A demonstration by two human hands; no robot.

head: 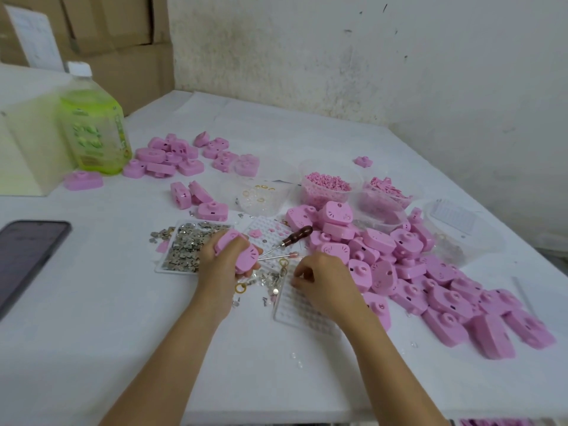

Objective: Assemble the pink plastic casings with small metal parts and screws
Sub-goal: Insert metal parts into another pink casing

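Pink rigid plastic, the casing (pixel 238 250) looks light and slick, best held by its edges; the left hand (pixel 226 264) clasps it, and the right hand (pixel 322 281) at 3 o'clock curls, whether on anything I cannot tell.

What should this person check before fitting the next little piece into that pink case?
1. Pink plastic casing gripped firmly in the left hand: ok.
2. Right hand has actually picked a piece off the white dimpled plastic tray: cannot tell, its curled fingers hide it.
3. Small silver metal parts piled close to the left hand: ok.
4. Brown wooden-handled pointed tool lying close beyond the hands: ok.
5. Casing's open side turned towards the right hand: cannot tell.
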